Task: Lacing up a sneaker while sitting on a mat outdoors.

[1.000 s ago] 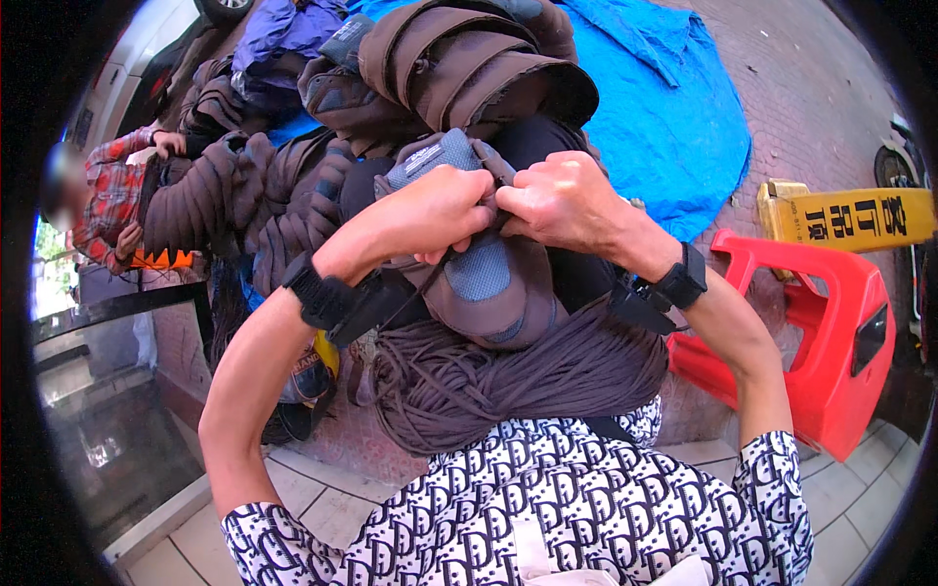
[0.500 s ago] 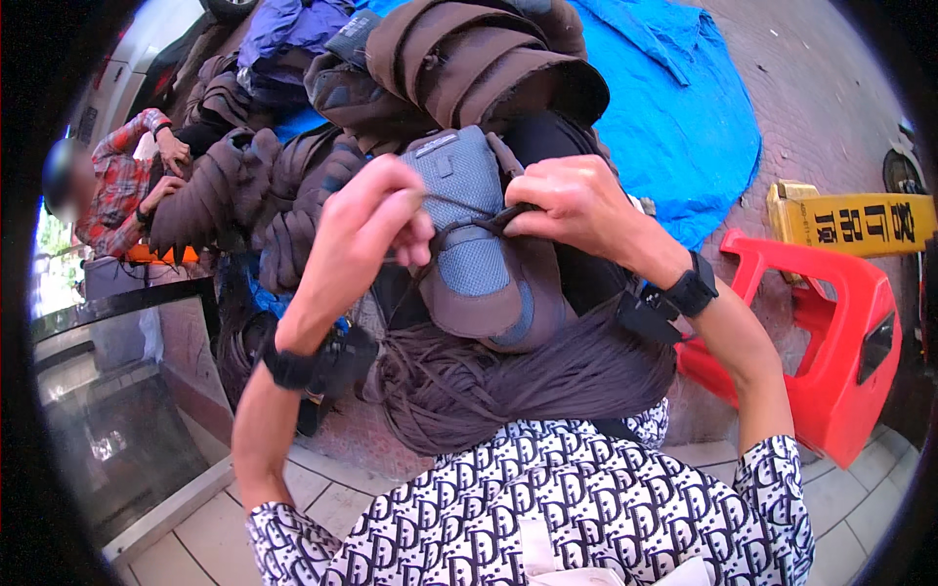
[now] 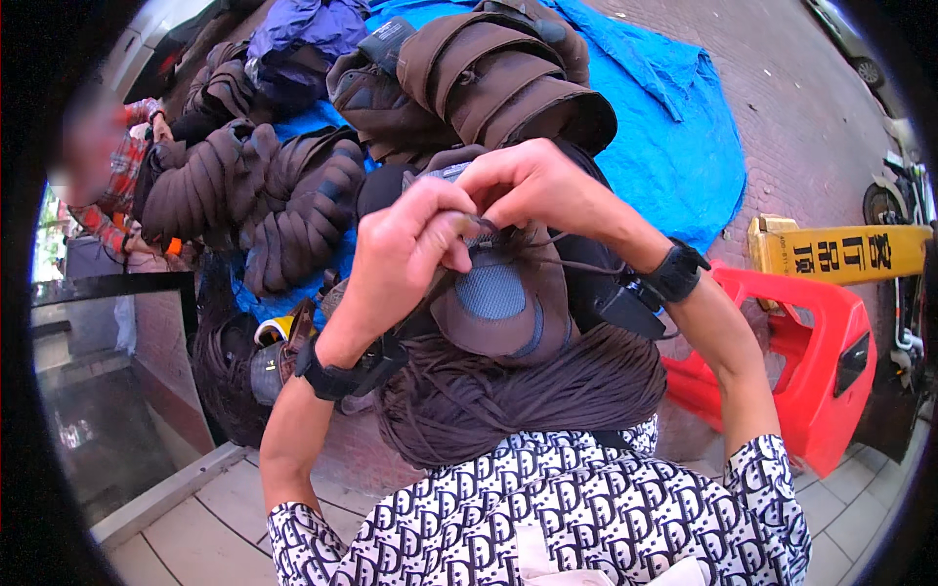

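A brown and blue-grey shoe upper [image 3: 493, 303] rests across my lap, its toe toward me. Over its lacing area my left hand [image 3: 401, 249] is closed, thumb and fingers pinched on a dark shoelace. Close beside it my right hand [image 3: 542, 190] is closed in a pinch on the same lacing, the fingertips of both hands nearly touching. One shoelace strand [image 3: 576, 264] runs off to the right below my right hand. My fingers hide the eyelets and the knot or crossing there. A thick bundle of dark brown laces [image 3: 528, 396] lies over my lap below the toe.
Stacked brown shoe uppers [image 3: 498, 83] sit ahead on a blue tarp [image 3: 674, 127], with more piles [image 3: 210, 181] to the left. Another person [image 3: 122, 186] works there. A red plastic stool [image 3: 821, 361] and yellow sign [image 3: 840, 251] stand right; a glass-topped case [image 3: 122, 381] stands left.
My hands have come together over the shoe upper from being apart. The lace loop stretched between them has been drawn in, and my right hand has moved left.
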{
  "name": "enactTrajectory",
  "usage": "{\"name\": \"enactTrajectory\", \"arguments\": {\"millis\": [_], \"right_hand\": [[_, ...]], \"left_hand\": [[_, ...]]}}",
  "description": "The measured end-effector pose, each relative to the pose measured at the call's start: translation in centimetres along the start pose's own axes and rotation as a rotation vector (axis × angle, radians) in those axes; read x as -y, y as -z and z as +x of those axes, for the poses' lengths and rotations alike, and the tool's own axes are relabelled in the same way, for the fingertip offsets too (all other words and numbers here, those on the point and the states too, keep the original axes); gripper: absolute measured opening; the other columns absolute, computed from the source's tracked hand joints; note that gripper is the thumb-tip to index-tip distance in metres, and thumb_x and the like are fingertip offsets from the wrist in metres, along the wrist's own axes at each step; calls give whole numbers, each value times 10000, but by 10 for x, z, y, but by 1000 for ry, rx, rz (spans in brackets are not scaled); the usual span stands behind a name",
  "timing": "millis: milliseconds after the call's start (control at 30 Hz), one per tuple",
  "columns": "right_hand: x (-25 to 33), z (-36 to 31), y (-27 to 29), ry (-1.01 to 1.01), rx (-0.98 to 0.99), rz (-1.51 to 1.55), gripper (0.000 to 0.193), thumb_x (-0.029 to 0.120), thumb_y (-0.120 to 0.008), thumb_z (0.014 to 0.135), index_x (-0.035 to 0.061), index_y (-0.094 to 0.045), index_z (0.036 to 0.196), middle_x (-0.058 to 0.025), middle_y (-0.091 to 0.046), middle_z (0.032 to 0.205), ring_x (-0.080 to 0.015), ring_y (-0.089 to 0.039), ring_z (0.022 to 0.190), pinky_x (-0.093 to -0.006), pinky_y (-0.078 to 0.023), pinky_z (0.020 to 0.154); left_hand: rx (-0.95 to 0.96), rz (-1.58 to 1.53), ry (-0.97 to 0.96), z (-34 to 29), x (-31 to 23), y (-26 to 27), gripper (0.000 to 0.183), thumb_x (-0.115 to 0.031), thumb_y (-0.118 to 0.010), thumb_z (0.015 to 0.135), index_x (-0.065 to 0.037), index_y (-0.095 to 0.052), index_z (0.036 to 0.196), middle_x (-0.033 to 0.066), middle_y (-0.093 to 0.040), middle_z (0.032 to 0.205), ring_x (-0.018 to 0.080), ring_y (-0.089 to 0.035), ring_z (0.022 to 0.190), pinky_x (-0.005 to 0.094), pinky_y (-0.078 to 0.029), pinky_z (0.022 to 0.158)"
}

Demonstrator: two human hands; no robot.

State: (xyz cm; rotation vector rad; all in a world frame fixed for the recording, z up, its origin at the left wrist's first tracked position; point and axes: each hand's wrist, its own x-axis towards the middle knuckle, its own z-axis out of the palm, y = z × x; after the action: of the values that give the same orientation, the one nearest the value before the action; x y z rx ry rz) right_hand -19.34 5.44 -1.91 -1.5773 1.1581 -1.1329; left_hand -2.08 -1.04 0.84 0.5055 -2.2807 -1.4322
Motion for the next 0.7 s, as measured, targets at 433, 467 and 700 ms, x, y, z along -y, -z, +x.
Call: {"name": "enactTrajectory", "arguments": {"millis": [433, 467, 700], "right_hand": [[-2, 12, -13, -365, 272, 242, 185, 64, -568, 654, 28, -661, 810, -18, -587, 615, -71, -513, 498, -195, -362, 406], [-3, 12, -14, -415, 238, 193, 156, 67, -569, 647, 44, -671, 763, -18, -581, 590, -75, -504, 479, -199, -362, 405], [-3, -1, -21, -252, -41, 67, 121, 82, -572, 673, 12, -656, 725, -43, -591, 579, -82, -526, 500, -228, -404, 442]], "left_hand": [[66, 76, -154, -4, 0, 6, 110, 50, -517, 784, 0, -594, 845, 46, -579, 677, 88, -534, 536, 211, -439, 508], [65, 63, -116, -5, 1, 6, 109, 50, -517, 784, 2, -595, 843, 49, -578, 679, 86, -535, 543, 210, -440, 511], [55, -260, 76, -8, 7, 9, 115, 41, -477, 824, -1, -570, 878, 33, -558, 661, 87, -545, 586, 208, -436, 515]]}}
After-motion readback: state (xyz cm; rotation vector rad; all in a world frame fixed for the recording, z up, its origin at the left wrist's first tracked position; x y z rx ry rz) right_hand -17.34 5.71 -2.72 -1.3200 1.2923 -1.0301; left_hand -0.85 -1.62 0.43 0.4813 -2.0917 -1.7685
